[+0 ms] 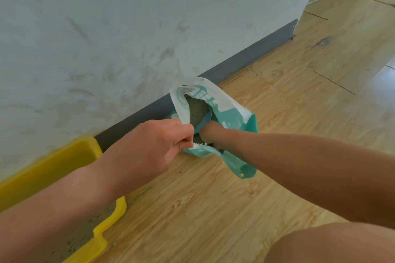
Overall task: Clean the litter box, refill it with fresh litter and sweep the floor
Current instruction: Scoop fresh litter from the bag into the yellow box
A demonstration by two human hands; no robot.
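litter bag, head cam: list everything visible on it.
The litter bag is a soft plastic pouch, teal with white panels and teal print. Its torn top gapes open toward the camera. It sits on the wood floor by the grey baseboard, to the right of the yellow litter box. Greyish litter and a blue-grey scoop show inside. The left hand pinches the jagged near edge of the mouth. The right hand reaches inside, fingers hidden.
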